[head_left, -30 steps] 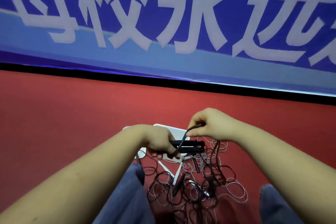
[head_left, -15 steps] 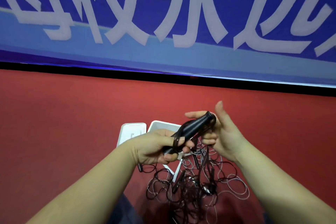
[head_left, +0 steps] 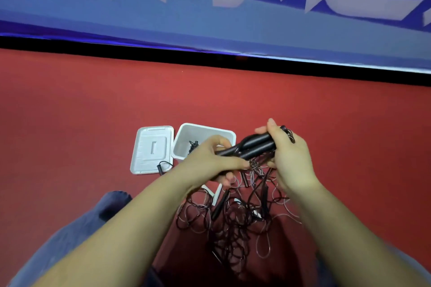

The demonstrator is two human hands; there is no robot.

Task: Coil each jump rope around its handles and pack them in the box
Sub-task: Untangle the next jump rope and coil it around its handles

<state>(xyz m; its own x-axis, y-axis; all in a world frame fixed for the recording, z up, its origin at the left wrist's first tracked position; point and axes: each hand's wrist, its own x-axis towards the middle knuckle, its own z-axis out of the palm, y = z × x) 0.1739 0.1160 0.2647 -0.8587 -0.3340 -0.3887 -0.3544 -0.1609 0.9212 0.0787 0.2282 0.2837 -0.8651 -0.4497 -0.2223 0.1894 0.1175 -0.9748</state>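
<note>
- We grip the paired black handles (head_left: 250, 147) at both ends: left hand (head_left: 210, 158) fingers curled round the near end, right hand (head_left: 290, 158) fingers wrapped round the far end.
- White box (head_left: 224, 134), just beyond the left fingers, holds one dark coiled rope (head_left: 193, 145).
- Lid (head_left: 151, 149) lies left of the box.
- Tangled ropes (head_left: 233, 214) lie on the floor beneath the fingers.

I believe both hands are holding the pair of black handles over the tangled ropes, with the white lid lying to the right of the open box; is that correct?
Not quite: in the head view the white lid lies left of the open box. Both the left hand and right hand do hold the black handles over the tangled ropes.
</note>
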